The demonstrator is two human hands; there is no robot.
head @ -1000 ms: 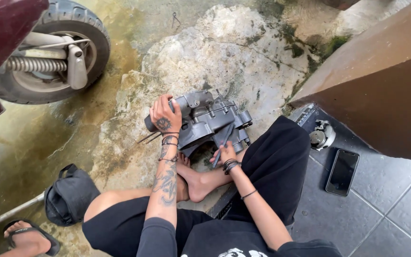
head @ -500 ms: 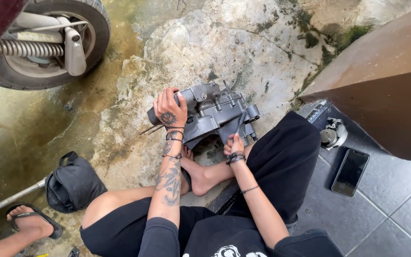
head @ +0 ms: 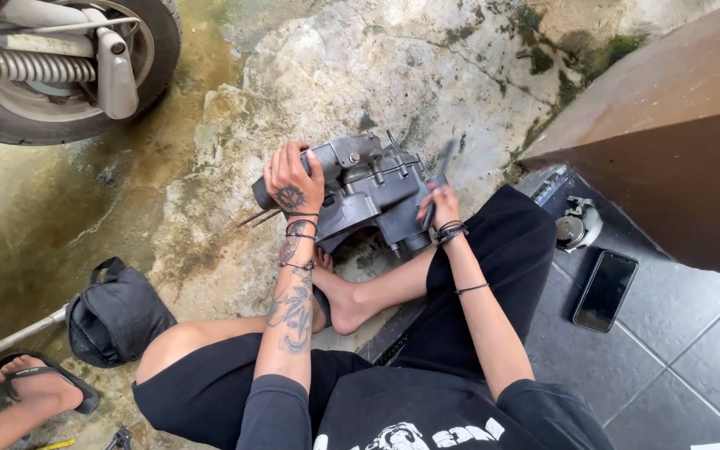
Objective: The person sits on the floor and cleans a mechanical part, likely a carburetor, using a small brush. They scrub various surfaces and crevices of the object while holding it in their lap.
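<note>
Right hand (head: 442,202) now higher with tool, left hand (head: 293,179) gripping engine casing (head: 368,196) beneath.

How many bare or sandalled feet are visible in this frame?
2. One bare foot, the wearer's own, rests below the engine case. One sandalled foot, another person's, is at the bottom left by the black bag. Others may be hidden.

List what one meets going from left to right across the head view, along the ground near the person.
Sandalled foot → black bag → left hand → grey engine case → right hand → round metal part → phone.
</note>
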